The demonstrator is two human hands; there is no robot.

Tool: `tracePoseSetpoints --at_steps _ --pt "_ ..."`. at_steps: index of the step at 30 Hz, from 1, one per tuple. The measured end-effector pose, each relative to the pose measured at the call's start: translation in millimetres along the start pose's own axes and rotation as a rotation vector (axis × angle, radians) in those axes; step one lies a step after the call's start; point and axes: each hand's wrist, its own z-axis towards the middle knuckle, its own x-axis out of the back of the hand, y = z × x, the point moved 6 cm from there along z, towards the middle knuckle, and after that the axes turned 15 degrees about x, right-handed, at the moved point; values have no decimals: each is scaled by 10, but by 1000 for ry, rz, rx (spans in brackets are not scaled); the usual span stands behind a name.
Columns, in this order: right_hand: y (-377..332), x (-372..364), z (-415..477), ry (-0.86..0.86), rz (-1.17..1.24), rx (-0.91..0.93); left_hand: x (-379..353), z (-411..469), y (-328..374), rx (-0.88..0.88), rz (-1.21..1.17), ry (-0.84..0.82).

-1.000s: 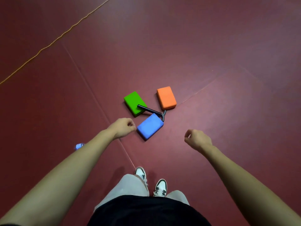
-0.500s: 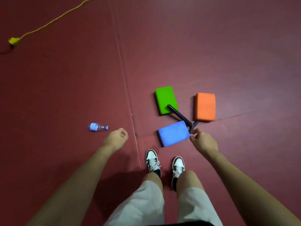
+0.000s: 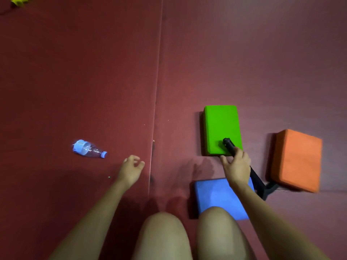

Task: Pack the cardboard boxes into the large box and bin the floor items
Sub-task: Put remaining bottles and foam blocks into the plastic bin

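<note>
Three foam blocks lie on the dark red floor: a green block (image 3: 221,128), an orange block (image 3: 297,159) to its right and a blue block (image 3: 216,194) nearest me, partly hidden by my knee and forearm. A black T-shaped tool (image 3: 257,180) lies across them, its handle end resting on the green block. My right hand (image 3: 237,166) is closed around the tool's handle. A crushed clear plastic bottle (image 3: 88,149) with a blue label and cap lies on the floor to the left. My left hand (image 3: 130,170) hovers right of the bottle, fingers loosely apart, holding nothing.
My bare knees (image 3: 163,233) fill the bottom centre. A floor seam (image 3: 155,102) runs from top to bottom between the bottle and the blocks. A yellow object (image 3: 18,0) with a cord sits at the top left corner. No box or bin is in view.
I have crouched much closer to the floor. My right hand moved from beside the tool's foot to its handle and closed on it. My left hand opened from a loose fist.
</note>
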Motion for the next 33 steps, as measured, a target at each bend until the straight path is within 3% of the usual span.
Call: tracePoseSetpoints --at_steps 5,9,14,19,24,30,33 --pt "899 -568 444 197 -38 -20 -1253 661 675 -177 7 -186" --pt "1284 -782 578 171 -3 -16 -2051 715 1210 -262 18 -355" --pt "1351 -759 523 61 82 55 -2614 556 1373 -106 28 -505" --pt "1329 -729 567 44 137 214 -2889 474 1458 98 -211 -562" --pt "1500 -350 565 231 219 187 -3121 629 1482 133 -375 -391" --pt "1506 -72 527 306 211 173 -2913 430 1610 104 -528 -407" --pt "1339 212 448 286 213 149 -2582 180 1683 143 -622 -499"
